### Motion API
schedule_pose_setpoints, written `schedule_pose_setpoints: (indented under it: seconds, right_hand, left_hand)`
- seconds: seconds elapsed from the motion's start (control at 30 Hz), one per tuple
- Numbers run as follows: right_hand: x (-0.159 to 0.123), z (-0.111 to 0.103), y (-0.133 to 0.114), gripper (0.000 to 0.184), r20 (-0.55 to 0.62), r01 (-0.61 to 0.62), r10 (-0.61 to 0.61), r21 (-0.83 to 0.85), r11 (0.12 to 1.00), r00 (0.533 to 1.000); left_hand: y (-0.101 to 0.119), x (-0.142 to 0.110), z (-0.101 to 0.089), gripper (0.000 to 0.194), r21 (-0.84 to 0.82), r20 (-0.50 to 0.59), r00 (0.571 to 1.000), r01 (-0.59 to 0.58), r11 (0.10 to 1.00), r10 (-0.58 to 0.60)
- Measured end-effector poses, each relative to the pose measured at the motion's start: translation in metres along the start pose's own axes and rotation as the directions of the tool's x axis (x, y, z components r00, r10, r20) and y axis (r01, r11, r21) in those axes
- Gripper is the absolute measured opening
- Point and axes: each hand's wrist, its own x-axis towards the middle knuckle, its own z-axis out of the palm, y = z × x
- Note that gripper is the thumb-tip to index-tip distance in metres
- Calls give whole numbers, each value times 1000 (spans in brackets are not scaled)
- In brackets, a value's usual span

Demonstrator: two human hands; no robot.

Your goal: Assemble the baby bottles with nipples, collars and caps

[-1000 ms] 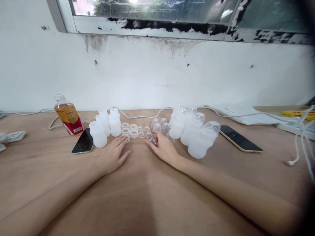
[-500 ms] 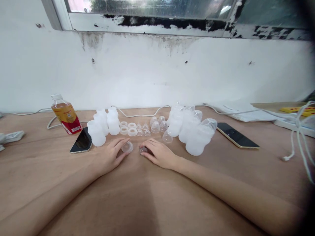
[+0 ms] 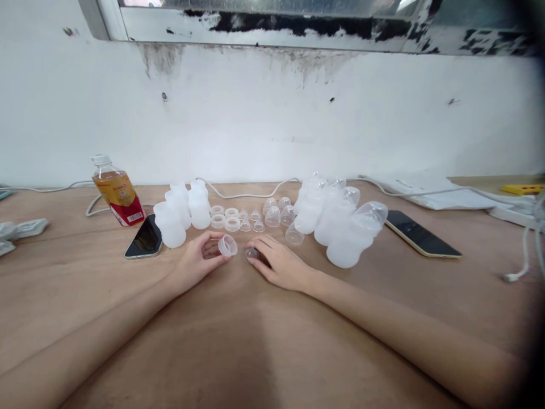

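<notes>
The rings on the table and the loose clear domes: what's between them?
Four small clear teats sit between the rings and the domes, in the head view.

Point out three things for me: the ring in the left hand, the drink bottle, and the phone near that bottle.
Ring [image 3: 222, 246]: head view, side wall.
Drink bottle [image 3: 120, 194]: head view, label.
Phone [image 3: 145, 237]: head view, dark screen.

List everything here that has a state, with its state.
Held ring, tilted, in the grip of the left hand
Handled teat, pinched by the right hand
Four loose rings, lying flat
Four loose teats, tips up
Five loose domes, unfitted
Left baby bottles, upright, uncovered
Right baby bottles, upright, topped with clear domes
Drink bottle, capped, liquid inside
Left phone, screen dark
Right phone, screen dark
</notes>
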Motion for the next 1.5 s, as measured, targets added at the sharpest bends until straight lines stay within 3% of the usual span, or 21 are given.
schedule_pose_setpoints:
  seconds: [0.17, 0.27, 0.57, 0.77, 0.9, 1.0, 1.2, 1.37, 1.5]
  right_hand:
    - [1, 0, 1, 31, -107, -136, 162, 220, 966, 981]
    - [2, 0, 1, 26, -150, -184, 234, 288, 940, 960]
    - [1, 0, -4, 22, -300, -32, 102, 229, 973, 949]
    - [5, 8, -3, 38, -318, 22, 80, 303, 953, 945]
    - [6, 8, -2, 20, -327, 8, 74, 243, 970, 942]
    - [6, 6, -4, 19, -311, 54, 0, 165, 985, 950]
    - [9, 7, -14, 34, -246, 13, 3, 63, 998, 969]
    - [11, 6, -19, 19, -239, 5, -6, -7, 1000, 971]
    - [12, 6, -17, 29, -197, -60, 112, 251, 966, 974]
  left_hand:
    - [6, -2, 2, 33, 0, 40, 999, -12, 1000, 12]
    - [7, -3, 3, 34, -25, 51, 999, 11, 1000, -10]
    - [2, -3, 3, 37, 12, 64, 997, -33, 999, 33]
    - [5, 3, 9, 35, 53, 53, 998, -44, 998, 41]
    - [2, 6, 13, 33, 114, 13, 998, -56, 992, 55]
    - [-2, 5, 13, 31, 191, -9, 994, -103, 976, 106]
    - [1, -1, 14, 34, 500, 23, 972, -213, 839, 233]
    - [11, -4, 15, 31, 582, 5, 973, -190, 791, 230]
    - [14, -3, 14, 31, 540, -24, 975, -173, 824, 220]
